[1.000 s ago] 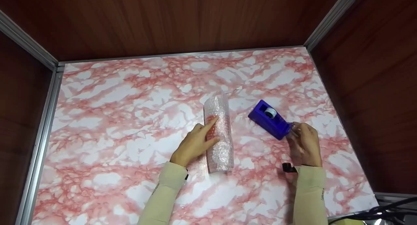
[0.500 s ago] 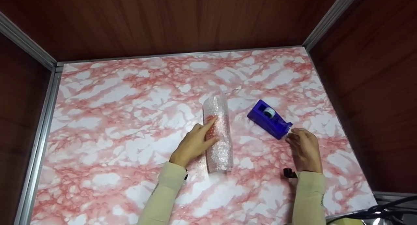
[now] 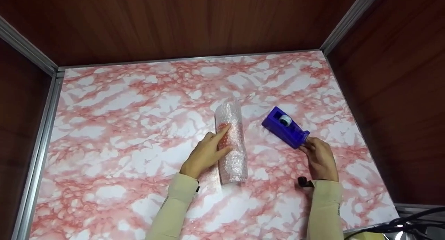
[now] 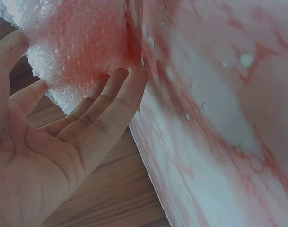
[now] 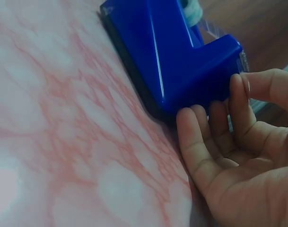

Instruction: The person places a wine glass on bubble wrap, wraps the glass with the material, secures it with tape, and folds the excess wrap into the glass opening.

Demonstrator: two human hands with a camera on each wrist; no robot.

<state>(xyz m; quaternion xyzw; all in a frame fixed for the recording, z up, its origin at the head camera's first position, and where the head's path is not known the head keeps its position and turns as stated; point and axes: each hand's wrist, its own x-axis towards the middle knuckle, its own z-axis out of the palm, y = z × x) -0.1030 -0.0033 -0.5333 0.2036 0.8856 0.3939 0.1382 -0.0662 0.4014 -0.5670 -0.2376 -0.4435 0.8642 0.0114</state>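
A roll wrapped in bubble wrap [image 3: 233,163], with a red patterned part showing through, lies lengthwise at the middle of the table. My left hand [image 3: 205,153] rests on its left side, index finger and thumb laid on top. In the left wrist view the other fingers [image 4: 106,109] lie fairly straight against the wrap's lower side. A blue tape dispenser [image 3: 285,134] with a small tape roll [image 3: 285,120] stands to the right. At its cutter end, my right hand [image 3: 320,156] pinches the clear tape end [image 5: 248,85] between thumb and index finger; the other fingertips are right at the dispenser's front.
The table [image 3: 121,128] has a pink and white marbled top. Brown wooden panels [image 3: 191,24] with metal edge rails [image 3: 38,156] rise at the back and both sides. Black cables [image 3: 399,228] lie at the lower right corner.
Earlier, a short stretch of tape showed between my right hand and the dispenser. That hand has since moved in against the cutter end. My left hand stays on the bubble-wrapped roll.
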